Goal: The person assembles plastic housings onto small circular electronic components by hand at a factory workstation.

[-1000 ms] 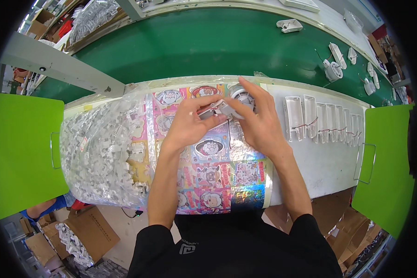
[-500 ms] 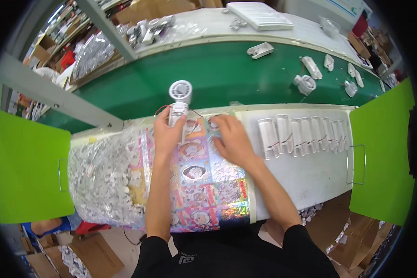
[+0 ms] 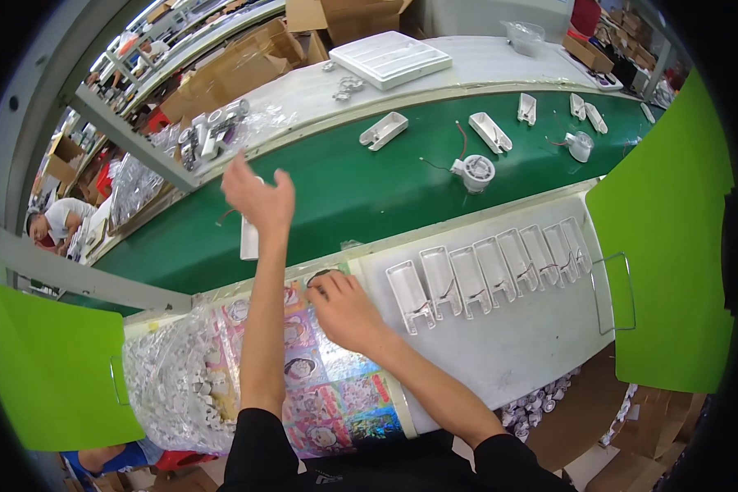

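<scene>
My left hand (image 3: pixel 258 197) reaches over the green belt (image 3: pixel 336 189), its thumb and fingers apart. Just beneath it a white casing (image 3: pixel 250 239) lies on the belt, its upper part covered by the hand; a thin red wire sticks out beside it. My right hand (image 3: pixel 348 312) is low over the far edge of the colourful cartoon-printed sheet (image 3: pixel 299 332). Its fingers are bent together at a small dark thing (image 3: pixel 325 275), mostly hidden and too small to name. To its right, several white open casings (image 3: pixel 459 279) with red wires stand in a row on the white table.
On the belt lie white shells (image 3: pixel 384 129) and round fan heads (image 3: pixel 476 172) with wires. A clear bag of small white parts (image 3: pixel 180 381) covers the table's left. Green panels (image 3: pixel 656 271) flank both sides. A white tray (image 3: pixel 389 59) sits beyond the belt.
My left hand has moved the white handheld fan from the sheet onto the belt and let go. My right hand's fingers have curled at the sheet's far edge. The whole view has turned.
</scene>
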Action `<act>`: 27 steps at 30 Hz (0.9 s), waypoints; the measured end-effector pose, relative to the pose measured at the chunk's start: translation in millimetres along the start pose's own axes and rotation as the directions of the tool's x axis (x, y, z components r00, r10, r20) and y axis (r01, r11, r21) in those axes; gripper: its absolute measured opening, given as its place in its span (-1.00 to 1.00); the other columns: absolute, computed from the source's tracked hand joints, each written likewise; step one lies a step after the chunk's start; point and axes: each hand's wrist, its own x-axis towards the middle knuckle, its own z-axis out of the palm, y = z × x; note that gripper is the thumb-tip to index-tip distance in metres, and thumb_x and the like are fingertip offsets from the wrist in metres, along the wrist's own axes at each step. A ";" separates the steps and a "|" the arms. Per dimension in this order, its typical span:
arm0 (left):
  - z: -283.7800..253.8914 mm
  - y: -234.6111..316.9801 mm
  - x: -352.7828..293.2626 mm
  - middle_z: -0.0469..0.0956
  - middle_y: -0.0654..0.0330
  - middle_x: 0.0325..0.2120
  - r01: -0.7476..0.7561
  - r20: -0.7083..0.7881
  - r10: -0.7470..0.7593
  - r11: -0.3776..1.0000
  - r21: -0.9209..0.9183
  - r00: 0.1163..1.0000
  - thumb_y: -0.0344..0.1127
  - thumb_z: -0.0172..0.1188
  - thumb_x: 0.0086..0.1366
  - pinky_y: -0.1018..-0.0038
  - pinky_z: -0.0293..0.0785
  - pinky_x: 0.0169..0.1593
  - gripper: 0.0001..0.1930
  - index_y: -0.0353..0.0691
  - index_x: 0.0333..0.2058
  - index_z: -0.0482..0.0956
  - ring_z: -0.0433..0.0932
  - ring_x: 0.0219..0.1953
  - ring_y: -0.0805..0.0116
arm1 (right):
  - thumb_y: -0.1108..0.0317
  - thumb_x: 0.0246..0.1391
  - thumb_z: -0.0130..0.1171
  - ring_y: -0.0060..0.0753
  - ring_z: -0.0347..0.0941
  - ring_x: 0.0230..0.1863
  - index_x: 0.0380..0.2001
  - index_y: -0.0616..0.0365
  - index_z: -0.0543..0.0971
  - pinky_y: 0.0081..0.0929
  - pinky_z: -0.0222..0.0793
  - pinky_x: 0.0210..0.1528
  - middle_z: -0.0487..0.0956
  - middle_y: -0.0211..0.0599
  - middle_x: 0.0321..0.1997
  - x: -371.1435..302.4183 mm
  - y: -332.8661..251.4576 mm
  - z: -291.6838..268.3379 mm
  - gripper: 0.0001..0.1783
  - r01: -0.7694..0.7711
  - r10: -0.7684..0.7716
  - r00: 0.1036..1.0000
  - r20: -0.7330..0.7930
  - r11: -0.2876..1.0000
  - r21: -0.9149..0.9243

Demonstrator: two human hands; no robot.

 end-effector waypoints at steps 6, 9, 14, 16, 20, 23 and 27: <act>104.5 76.8 5.5 0.41 -0.12 0.15 -0.302 0.471 0.405 0.911 -0.282 0.784 -0.25 0.37 0.12 0.04 0.38 0.27 -0.37 -0.21 0.19 0.42 0.39 0.21 -0.19 | 0.43 0.00 0.14 -0.04 0.37 0.09 -0.13 0.26 0.58 -0.18 0.28 0.20 0.50 -0.08 -0.03 -1.8 -4.0 -1.4 -0.68 -0.013 0.013 1.000 0.024 1.000 0.005; 143.6 85.5 4.4 0.42 -0.09 0.14 -0.300 0.611 0.393 0.919 -0.255 0.687 -0.26 0.37 0.14 0.06 0.38 0.27 -0.41 -0.07 0.18 0.47 0.40 0.21 -0.16 | 0.42 -0.01 0.16 -0.03 0.36 0.16 -0.14 0.29 0.61 -0.19 0.26 0.25 0.51 -0.06 0.02 -2.2 -6.4 -2.1 -0.67 -0.016 0.016 0.998 0.054 1.000 0.008; 178.8 134.1 7.1 0.50 -0.08 -0.01 -0.186 0.739 0.349 0.937 -0.297 0.577 -0.03 0.33 0.17 0.18 0.51 0.14 -0.69 -0.03 -0.19 0.76 0.57 0.00 -0.10 | 0.45 -0.03 0.17 -0.06 0.36 0.17 -0.21 0.26 0.67 -0.19 0.24 0.26 0.53 -0.08 0.04 -2.9 0.1 4.6 -0.72 -0.077 0.072 0.995 0.067 0.993 0.087; 190.1 151.1 13.3 0.57 -0.12 -0.07 -0.200 0.772 0.397 0.918 -0.343 0.496 -0.02 0.34 0.16 0.21 0.51 0.14 -0.67 -0.06 -0.20 0.78 0.59 -0.02 -0.10 | 0.41 0.00 0.19 -0.01 0.35 0.22 -0.13 0.23 0.65 -0.15 0.22 0.30 0.54 -0.05 0.07 -1.8 -0.9 5.4 -0.68 -0.080 0.059 0.990 0.127 0.982 0.171; 218.3 197.9 15.5 0.72 0.05 -0.09 -0.140 0.866 0.430 0.903 -0.407 0.254 0.15 0.19 0.32 0.16 0.53 0.15 -0.60 -0.01 -0.26 0.82 0.65 -0.01 -0.02 | 0.35 0.04 0.21 0.03 0.34 0.29 -0.02 0.18 0.62 -0.07 0.17 0.37 0.55 -0.06 0.14 -7.8 -2.3 35.2 -0.61 -0.035 0.027 0.998 0.052 0.987 0.157; 224.5 228.0 13.1 0.72 0.09 -0.09 -0.084 0.902 0.386 0.923 -0.376 0.193 0.26 0.06 0.36 0.19 0.53 0.12 -0.47 -0.03 -0.22 0.81 0.65 0.02 0.04 | 0.28 0.13 0.18 0.02 0.32 0.36 0.08 0.12 0.57 -0.03 0.14 0.42 0.55 -0.11 0.21 -4.6 -7.2 24.4 -0.57 -0.069 0.082 0.997 -0.013 0.900 0.430; 222.0 277.8 5.1 0.72 0.07 -0.13 -0.053 0.934 0.148 0.989 -0.138 0.325 0.42 -0.06 0.24 0.21 0.52 0.09 -0.29 -0.10 -0.19 0.78 0.66 0.02 0.07 | 0.21 0.26 0.09 -0.02 0.33 0.35 0.13 0.05 0.54 -0.09 0.19 0.40 0.54 -0.16 0.24 -17.2 -5.7 47.0 -0.60 -0.271 0.257 0.957 0.133 0.638 0.721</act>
